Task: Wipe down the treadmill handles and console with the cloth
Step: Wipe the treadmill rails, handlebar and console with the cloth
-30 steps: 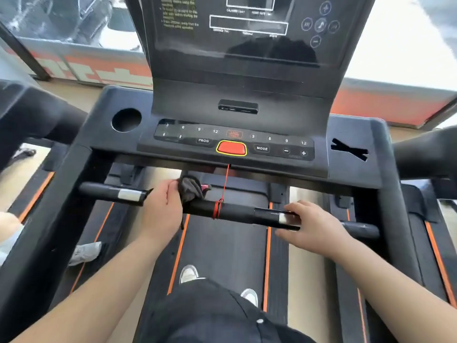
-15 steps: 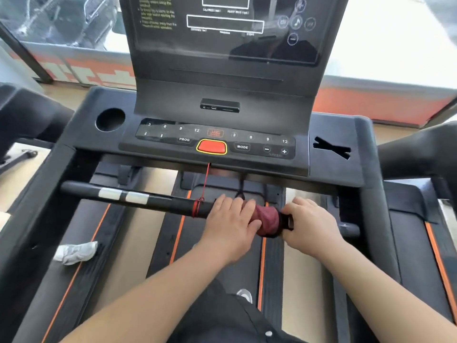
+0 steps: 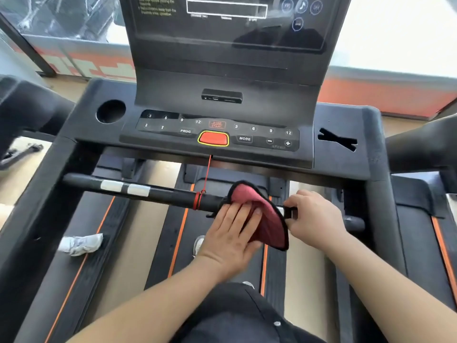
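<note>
— What has changed on the handlebar [image 3: 160, 191]?

— A second ago my left hand [image 3: 232, 233] had the cloth [image 3: 262, 214] bunched up left of the red cord [image 3: 206, 174]. Since then it has slid past the cord to the right, and the cloth has opened out. It now drapes over the bar, its lower half hanging toward me.

— And your fingers?

— The left ones lie straight and flat, pressing the cloth against the bar, no longer wrapped round it as half a second ago. My right hand [image 3: 314, 216] has stayed put, fingers curled round the bar's right end, just beside the cloth's black edge.

— Where does that leave the job?

— I judge the middle stretch of the bar done. The part under my right hand, the side handles [image 3: 420, 149] and the console [image 3: 217, 131] look not yet wiped.

— Anything in the holders?

— The round cup holder [image 3: 110, 111] on the left shows only dark, and nothing sticks out of it. The cross-shaped slot [image 3: 337, 142] on the right looks the same, though I cannot see into its depths.
</note>
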A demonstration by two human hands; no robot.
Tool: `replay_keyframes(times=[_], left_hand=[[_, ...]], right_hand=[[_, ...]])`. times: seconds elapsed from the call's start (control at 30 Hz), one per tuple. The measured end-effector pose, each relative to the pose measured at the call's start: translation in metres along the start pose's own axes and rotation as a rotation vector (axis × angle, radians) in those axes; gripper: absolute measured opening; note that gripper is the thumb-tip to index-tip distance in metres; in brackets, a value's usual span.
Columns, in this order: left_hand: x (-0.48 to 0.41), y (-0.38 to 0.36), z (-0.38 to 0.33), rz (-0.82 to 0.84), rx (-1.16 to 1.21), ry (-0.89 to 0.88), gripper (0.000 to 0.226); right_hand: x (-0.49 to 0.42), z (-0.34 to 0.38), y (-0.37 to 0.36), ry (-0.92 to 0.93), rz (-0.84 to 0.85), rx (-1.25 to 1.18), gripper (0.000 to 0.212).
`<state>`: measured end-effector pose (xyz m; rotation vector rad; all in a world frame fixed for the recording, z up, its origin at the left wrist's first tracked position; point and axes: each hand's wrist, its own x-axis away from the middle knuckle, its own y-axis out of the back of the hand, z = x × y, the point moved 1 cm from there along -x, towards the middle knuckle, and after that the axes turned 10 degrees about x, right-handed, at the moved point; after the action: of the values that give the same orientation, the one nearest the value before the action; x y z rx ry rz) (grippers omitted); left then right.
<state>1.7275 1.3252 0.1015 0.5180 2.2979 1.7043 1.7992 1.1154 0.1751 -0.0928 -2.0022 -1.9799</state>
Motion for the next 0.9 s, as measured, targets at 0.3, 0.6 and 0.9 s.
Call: replay_keyframes(times=[0.3, 0.6, 0.9], left_hand=[[-0.092, 0.057, -0.001, 0.224, 0.058, 0.366, 0.082], [-0.028, 0.022, 0.010, 0.073, -0.057, 0.063, 0.076], [-0.063, 0.054, 0.047, 0.064, 0.051, 0.057, 0.044]], right_hand=[[-0.002, 0.001, 0.003, -0.029, 0.050, -0.011, 0.050], [-0.001, 0.001, 0.004, -0.012, 0.030, 0.002, 0.038], [-0.002, 0.001, 0.002, -0.027, 0.047, -0.016, 0.051]])
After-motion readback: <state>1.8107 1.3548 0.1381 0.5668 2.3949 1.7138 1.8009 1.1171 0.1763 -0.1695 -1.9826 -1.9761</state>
